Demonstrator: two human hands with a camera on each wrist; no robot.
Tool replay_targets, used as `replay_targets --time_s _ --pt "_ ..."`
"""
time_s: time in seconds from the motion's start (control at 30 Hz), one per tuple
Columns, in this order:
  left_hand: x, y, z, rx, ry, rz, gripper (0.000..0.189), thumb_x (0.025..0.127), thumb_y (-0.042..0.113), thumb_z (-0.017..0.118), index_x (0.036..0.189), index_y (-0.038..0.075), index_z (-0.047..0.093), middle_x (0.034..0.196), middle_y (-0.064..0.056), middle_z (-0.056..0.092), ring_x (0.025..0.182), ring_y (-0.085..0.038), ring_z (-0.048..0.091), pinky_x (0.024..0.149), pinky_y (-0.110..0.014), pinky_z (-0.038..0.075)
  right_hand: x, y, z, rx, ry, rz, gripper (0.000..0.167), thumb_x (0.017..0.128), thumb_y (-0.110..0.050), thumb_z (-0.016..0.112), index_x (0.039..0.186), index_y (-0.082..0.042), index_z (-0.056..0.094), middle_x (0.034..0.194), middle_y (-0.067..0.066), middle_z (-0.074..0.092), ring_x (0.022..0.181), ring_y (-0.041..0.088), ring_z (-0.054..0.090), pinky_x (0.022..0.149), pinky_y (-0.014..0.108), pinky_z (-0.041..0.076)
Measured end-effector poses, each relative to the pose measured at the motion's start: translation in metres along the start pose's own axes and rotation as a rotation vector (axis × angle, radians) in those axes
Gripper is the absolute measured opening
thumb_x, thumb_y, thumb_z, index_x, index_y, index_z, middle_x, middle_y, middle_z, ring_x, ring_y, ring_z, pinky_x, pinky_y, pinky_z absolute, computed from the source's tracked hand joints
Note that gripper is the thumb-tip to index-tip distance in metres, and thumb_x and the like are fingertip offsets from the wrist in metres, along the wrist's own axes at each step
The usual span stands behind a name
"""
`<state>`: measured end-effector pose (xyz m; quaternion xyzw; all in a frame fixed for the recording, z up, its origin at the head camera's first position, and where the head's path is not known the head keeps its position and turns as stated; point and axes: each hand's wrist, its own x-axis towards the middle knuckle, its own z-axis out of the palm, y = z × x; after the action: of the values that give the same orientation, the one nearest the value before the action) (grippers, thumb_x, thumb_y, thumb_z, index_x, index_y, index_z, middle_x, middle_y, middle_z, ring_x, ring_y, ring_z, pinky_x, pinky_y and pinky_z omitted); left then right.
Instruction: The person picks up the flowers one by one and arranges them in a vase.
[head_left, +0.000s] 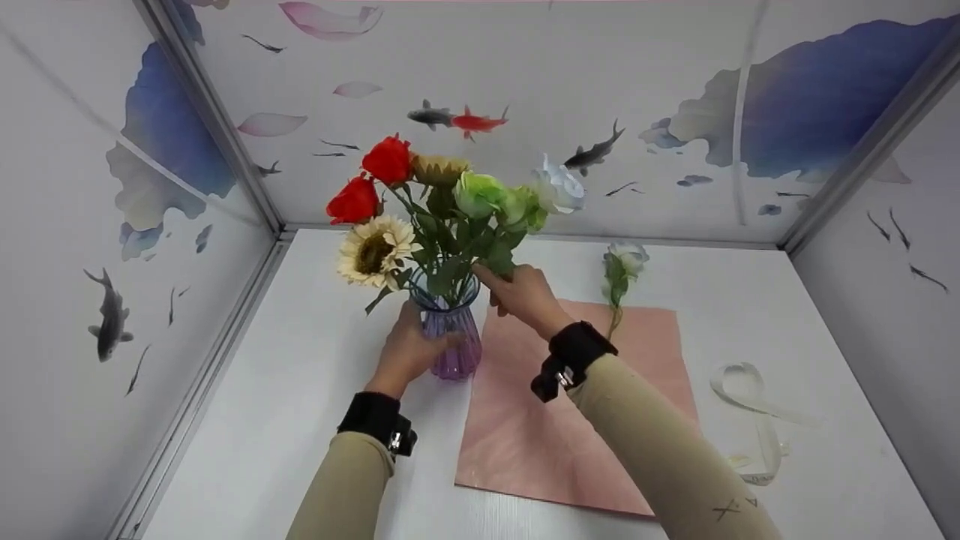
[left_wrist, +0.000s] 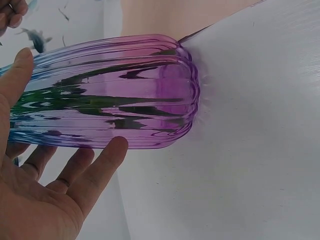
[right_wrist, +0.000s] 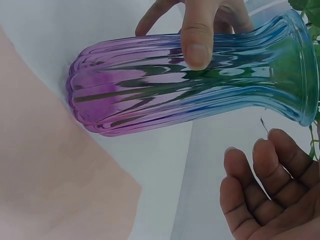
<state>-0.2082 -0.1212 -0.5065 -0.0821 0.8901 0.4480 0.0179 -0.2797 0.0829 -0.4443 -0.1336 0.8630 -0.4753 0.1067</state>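
Note:
A ribbed glass vase, blue at the rim and purple at the base, stands on the white table. My left hand holds it round the side, its thumb across the front. Red roses, a cream sunflower, a yellow bloom, green flowers and a white-blue flower rise from the vase. Beside the rim, my right hand reaches among the lower leaves. In the right wrist view its fingers are loosely bent, apart from the glass; the thumb is hidden there.
A pink paper sheet lies right of the vase. One white flower lies with its stem across the sheet's far edge. Farther right is a curled pale ribbon. Printed panels wall in the table at the back and sides.

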Motion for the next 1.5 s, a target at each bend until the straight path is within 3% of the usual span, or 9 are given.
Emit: replay_targets --time_s 0.17,0.3,0.57,0.7,0.8,0.97,1.23,1.5 --pt "-0.001 -0.001 0.000 0.006 -0.004 0.000 0.110 0.083 0.045 0.081 0.161 0.003 0.015 0.161 -0.022 0.035 0.148 -0.037 0.037 0.120 -0.051 0.033 0.000 0.007 0.000 0.045 -0.044 -0.017 0.060 0.099 -0.059 0.057 0.080 -0.004 0.071 0.065 0.001 0.064 0.063 0.019 0.065 0.081 0.037 0.054" --pt "-0.001 0.001 -0.001 0.010 -0.004 -0.003 0.110 0.083 0.046 0.082 0.161 0.003 0.016 0.161 -0.021 0.036 0.148 -0.037 0.037 0.120 -0.050 0.033 -0.003 0.011 -0.002 0.074 -0.071 -0.027 0.059 0.099 -0.058 0.058 0.078 -0.005 0.072 0.065 0.003 0.065 0.070 0.027 0.067 0.079 0.037 0.054" --pt "0.000 0.001 -0.001 0.011 0.011 0.019 0.105 0.084 0.042 0.082 0.157 -0.002 0.022 0.156 -0.026 0.041 0.145 -0.040 0.041 0.118 -0.051 0.036 -0.010 0.028 -0.008 0.013 -0.155 -0.107 0.047 0.100 -0.056 0.057 0.085 -0.014 0.071 0.073 0.007 0.070 0.080 0.029 0.064 0.072 0.034 0.045" --pt "-0.001 0.001 -0.001 0.000 0.010 0.030 0.106 0.083 0.041 0.082 0.159 -0.001 0.021 0.156 -0.025 0.041 0.145 -0.039 0.041 0.118 -0.051 0.035 -0.012 0.042 -0.015 -0.031 -0.174 -0.118 0.044 0.100 -0.056 0.057 0.091 -0.016 0.071 0.076 0.010 0.069 0.076 0.025 0.059 0.071 0.034 0.043" --pt "-0.001 0.001 0.000 0.000 0.015 0.039 0.107 0.083 0.041 0.083 0.159 -0.001 0.020 0.156 -0.025 0.041 0.145 -0.039 0.040 0.118 -0.051 0.035 -0.014 0.055 -0.021 -0.038 -0.161 -0.105 0.040 0.100 -0.053 0.060 0.098 -0.014 0.071 0.081 0.010 0.069 0.077 0.023 0.060 0.072 0.035 0.047" --pt "-0.001 0.001 0.000 0.014 0.017 0.029 0.109 0.083 0.044 0.083 0.160 0.000 0.019 0.158 -0.024 0.039 0.146 -0.039 0.039 0.119 -0.050 0.034 -0.016 0.079 -0.035 -0.073 -0.093 -0.078 0.037 0.100 -0.045 0.064 0.112 -0.010 0.068 0.094 0.008 0.069 0.088 0.031 0.068 0.076 0.039 0.056" --pt "0.000 0.002 0.001 0.041 0.013 0.017 0.110 0.083 0.044 0.082 0.160 -0.001 0.018 0.159 -0.024 0.037 0.147 -0.038 0.038 0.120 -0.050 0.033 -0.027 0.114 -0.059 -0.191 -0.002 0.009 0.052 0.101 -0.041 0.064 0.136 -0.004 0.056 0.119 0.018 0.065 0.106 0.033 0.064 0.088 0.048 0.055" --pt "0.000 0.001 0.001 0.036 0.017 0.015 0.110 0.083 0.045 0.082 0.159 -0.002 0.019 0.158 -0.025 0.038 0.147 -0.039 0.038 0.120 -0.050 0.033 -0.035 0.147 -0.073 -0.249 0.011 0.044 0.055 0.101 -0.028 0.066 0.145 -0.001 0.047 0.137 0.028 0.053 0.119 0.043 0.056 0.096 0.055 0.051"
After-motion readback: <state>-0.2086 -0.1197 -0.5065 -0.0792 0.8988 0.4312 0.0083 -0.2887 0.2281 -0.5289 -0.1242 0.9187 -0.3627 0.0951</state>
